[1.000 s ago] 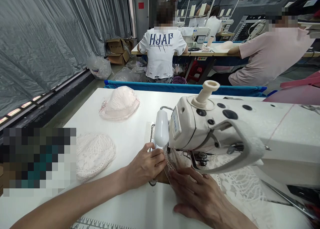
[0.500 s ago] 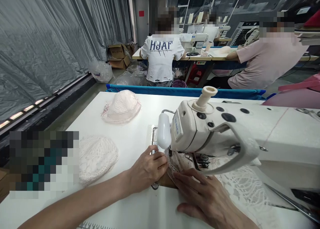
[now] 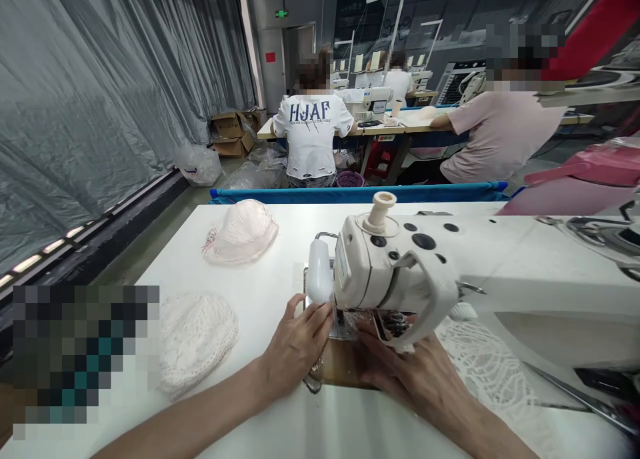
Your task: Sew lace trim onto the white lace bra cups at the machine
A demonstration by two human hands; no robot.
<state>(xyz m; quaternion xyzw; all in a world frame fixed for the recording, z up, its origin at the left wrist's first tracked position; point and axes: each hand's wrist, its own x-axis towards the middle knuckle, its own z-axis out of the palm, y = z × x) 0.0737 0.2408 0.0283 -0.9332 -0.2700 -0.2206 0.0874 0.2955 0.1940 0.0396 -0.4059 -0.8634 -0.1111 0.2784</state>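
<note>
My left hand (image 3: pixel 299 345) lies left of the needle area of the white sewing machine (image 3: pixel 367 262). Its fingers are stretched forward and a little apart, their tips beside the white bulb-shaped lamp (image 3: pixel 319 272). My right hand (image 3: pixel 417 375) reaches under the machine head, its fingers closed on lace fabric near the presser foot; the head partly hides these fingers. White lace fabric (image 3: pixel 483 355) spreads on the table to the right of that hand. A brown plate (image 3: pixel 345 362) shows between my hands.
On the white table (image 3: pixel 260 419) lie a pale pink cup-shaped piece (image 3: pixel 243 229) and a white lace piece (image 3: pixel 197 339) at left. Scissors (image 3: pixel 580 392) lie at right. A blue cloth trough (image 3: pixel 360 194) runs along the far edge. Several people sit at machines beyond.
My right hand has moved forward under the machine head. My left fingers have straightened from a tighter curl. Less lace shows between the hands, and the camera view has shifted.
</note>
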